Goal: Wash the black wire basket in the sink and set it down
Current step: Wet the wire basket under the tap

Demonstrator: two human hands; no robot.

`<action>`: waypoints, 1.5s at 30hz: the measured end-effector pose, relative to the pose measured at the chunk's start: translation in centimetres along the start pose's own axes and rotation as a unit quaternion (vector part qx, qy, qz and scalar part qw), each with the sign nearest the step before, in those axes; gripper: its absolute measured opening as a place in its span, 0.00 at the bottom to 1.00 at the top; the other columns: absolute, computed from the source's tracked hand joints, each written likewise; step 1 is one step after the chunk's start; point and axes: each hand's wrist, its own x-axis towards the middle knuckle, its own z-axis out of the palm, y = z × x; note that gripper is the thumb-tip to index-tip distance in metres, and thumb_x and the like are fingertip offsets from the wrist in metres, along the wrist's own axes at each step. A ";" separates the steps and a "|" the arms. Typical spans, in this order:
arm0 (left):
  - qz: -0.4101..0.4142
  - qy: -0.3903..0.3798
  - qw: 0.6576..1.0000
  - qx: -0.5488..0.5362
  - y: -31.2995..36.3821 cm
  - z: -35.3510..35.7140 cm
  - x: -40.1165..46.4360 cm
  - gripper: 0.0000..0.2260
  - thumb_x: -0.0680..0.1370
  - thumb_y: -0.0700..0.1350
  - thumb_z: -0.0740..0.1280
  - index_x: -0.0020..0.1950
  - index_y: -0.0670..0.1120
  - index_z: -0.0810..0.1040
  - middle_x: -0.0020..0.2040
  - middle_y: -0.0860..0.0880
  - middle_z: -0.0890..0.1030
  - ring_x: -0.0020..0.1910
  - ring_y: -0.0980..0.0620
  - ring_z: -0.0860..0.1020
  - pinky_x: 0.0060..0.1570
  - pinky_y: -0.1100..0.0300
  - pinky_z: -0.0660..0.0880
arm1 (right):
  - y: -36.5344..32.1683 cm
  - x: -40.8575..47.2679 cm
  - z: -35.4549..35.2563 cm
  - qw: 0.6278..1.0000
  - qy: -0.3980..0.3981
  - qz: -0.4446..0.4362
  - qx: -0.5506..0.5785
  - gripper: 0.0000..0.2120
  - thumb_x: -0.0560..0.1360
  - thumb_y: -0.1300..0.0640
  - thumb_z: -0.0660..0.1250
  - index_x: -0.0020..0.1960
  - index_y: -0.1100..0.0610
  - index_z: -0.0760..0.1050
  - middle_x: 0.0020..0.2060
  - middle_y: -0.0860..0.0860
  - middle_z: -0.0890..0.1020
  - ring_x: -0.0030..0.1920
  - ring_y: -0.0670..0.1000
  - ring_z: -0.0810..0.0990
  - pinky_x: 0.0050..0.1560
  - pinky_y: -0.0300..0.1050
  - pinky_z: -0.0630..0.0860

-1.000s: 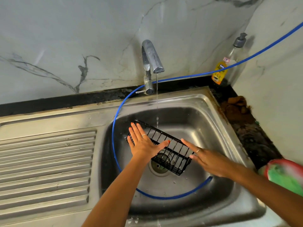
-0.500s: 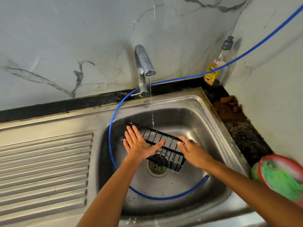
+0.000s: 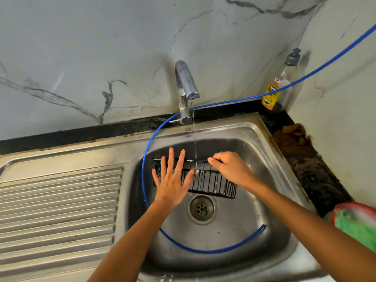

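Ribbed draining board [image 3: 59, 202] at left, then the steel sink [image 3: 270, 165] ringed by a blue hose [image 3: 147, 151]. The left hand [image 3: 173, 180] lies flat on the left end of the black wire basket [image 3: 211, 183], fingers [image 3: 171, 157] straight and spread, probably to steady it. The basket sits in the far half of the bowl, above the drain [image 3: 201, 208], so that the thin stream from the tap [image 3: 186, 82] lands on its far rim. The right hand [image 3: 230, 167] curls its fingers over that rim, apparently gripping it. A soap bottle [image 3: 272, 94] stands far right.
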 end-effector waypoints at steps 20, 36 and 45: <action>-0.055 -0.284 0.824 -0.488 4.4 -13.4 1.1 0.39 0.78 0.68 0.40 0.64 0.40 0.75 0.58 0.42 0.83 0.53 0.45 0.82 0.52 0.54 0.76 | -10.7 8.4 -5.4 0.970 -0.116 -0.203 -0.063 0.26 0.75 0.56 0.66 0.21 0.55 0.60 0.19 0.49 0.58 0.20 0.47 0.55 0.23 0.36 0.55; -0.063 -0.090 0.860 -0.498 7.3 -14.3 -0.5 0.17 0.81 0.57 0.60 0.42 0.50 0.82 0.48 0.49 0.86 0.28 0.54 0.79 0.30 0.64 0.67 | -9.5 8.7 -7.3 0.962 -0.151 0.122 0.191 0.08 0.78 0.60 0.60 0.41 0.56 0.75 0.35 0.50 0.75 0.38 0.47 0.73 0.44 0.42 0.71; -0.104 -0.049 0.860 -0.497 7.2 -14.1 -1.9 0.28 0.78 0.63 0.59 0.46 0.36 0.78 0.35 0.52 0.85 0.30 0.53 0.70 0.34 0.62 0.71 | -10.6 8.8 -6.1 0.984 -0.037 0.170 -0.031 0.10 0.76 0.54 0.58 0.39 0.59 0.70 0.41 0.57 0.74 0.39 0.55 0.72 0.29 0.41 0.62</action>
